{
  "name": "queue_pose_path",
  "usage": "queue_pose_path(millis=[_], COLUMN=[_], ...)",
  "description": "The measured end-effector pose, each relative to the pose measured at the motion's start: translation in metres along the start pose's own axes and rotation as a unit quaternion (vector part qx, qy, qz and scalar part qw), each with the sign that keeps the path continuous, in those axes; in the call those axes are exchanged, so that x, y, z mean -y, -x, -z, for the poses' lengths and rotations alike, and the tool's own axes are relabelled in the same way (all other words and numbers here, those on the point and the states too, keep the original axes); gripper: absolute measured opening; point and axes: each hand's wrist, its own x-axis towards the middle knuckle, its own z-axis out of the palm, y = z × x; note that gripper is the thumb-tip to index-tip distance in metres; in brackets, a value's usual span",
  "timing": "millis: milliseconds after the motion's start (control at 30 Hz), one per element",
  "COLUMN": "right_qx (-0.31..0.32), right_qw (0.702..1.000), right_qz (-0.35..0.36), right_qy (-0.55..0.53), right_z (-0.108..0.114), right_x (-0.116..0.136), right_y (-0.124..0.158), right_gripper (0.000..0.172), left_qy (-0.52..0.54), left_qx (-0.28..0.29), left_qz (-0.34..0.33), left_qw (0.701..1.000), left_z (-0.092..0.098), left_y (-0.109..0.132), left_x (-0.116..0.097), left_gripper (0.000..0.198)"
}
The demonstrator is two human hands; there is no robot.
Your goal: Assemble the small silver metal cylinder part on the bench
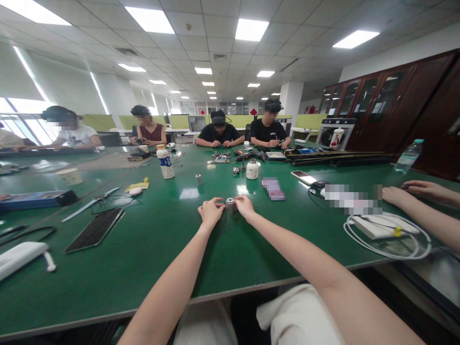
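Observation:
A small grey metal cylinder with a ring-shaped top stands upright on the green table, between my two hands. My left hand has its curled fingertips at the cylinder's left side. On the opposite side, the thumb and fingers of my right hand are drawn together against it. Farther out and a little to the left is a similar metal cylinder, standing apart from both hands.
Beyond my hands stand a drink bottle and a white jar. A black tablet lies left; a phone and a coiled white cable lie right. A co-worker's hands are at the right edge; several people sit around the table.

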Motion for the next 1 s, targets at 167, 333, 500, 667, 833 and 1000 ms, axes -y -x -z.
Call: queue_pose_path(millis=[167, 333, 500, 667, 833, 1000], right_qx=[0.001, 0.004, 0.008, 0.009, 0.01, 0.011], right_qw=[1.0, 1.0, 1.0, 1.0, 1.0, 1.0], right_qz=[0.001, 0.005, 0.013, 0.015, 0.016, 0.02], right_qy=[0.0, 0.0, 0.0, 0.002, 0.002, -0.001], right_z=[0.0, 0.0, 0.001, 0.001, 0.0, 0.0], right_x=[0.0, 0.0, 0.0, -0.001, -0.001, -0.002], right_y=[0.0, 0.0, 0.001, 0.0, -0.001, -0.001], right_gripper=[0.009, 0.009, 0.008, 0.009, 0.009, 0.009], left_qy=[0.059, 0.127, 0.15, 0.21, 0.218, 0.194], left_qx=[-0.069, -0.097, -0.072, -0.038, -0.013, -0.034], left_qz=[-0.049, -0.117, -0.129, -0.136, -0.146, -0.132], left_qw=[0.995, 0.98, 0.978, 0.967, 0.965, 0.971], left_z=[0.005, 0.006, 0.002, -0.001, -0.003, -0.001], left_y=[0.002, 0.004, 0.004, 0.001, -0.001, 0.001], left_x=[-0.011, -0.022, -0.022, -0.018, -0.018, -0.018], left_gripper=[0.02, 0.016, 0.017, 0.018, 0.02, 0.017])
